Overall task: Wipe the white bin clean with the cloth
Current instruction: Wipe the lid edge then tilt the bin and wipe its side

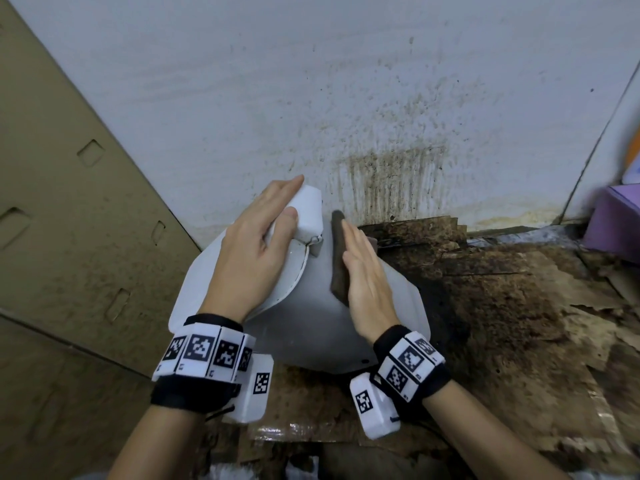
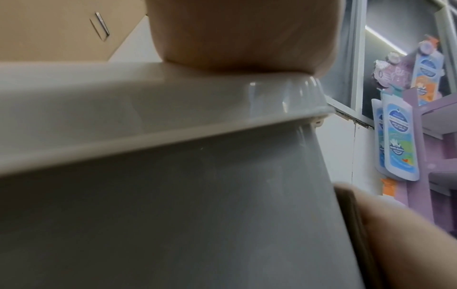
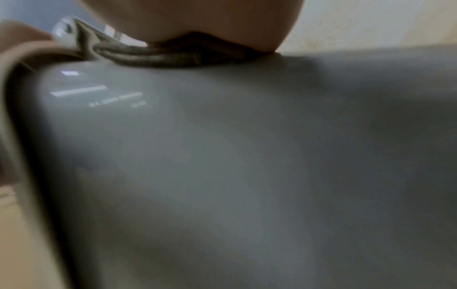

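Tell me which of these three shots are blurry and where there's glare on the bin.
Head view: mostly sharp, edges stretched by the wide lens, the glossy white plastic bin evenly lit. Left wrist view: soft, small highlights on the bin's rim, the left hand out of focus. Right wrist view: blurriest, ceiling lights mirrored on the bin wall, the folded brown cloth smeared under the right hand.

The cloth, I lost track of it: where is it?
Head view: the cloth lies flat on the white bin, pressed under the right hand.
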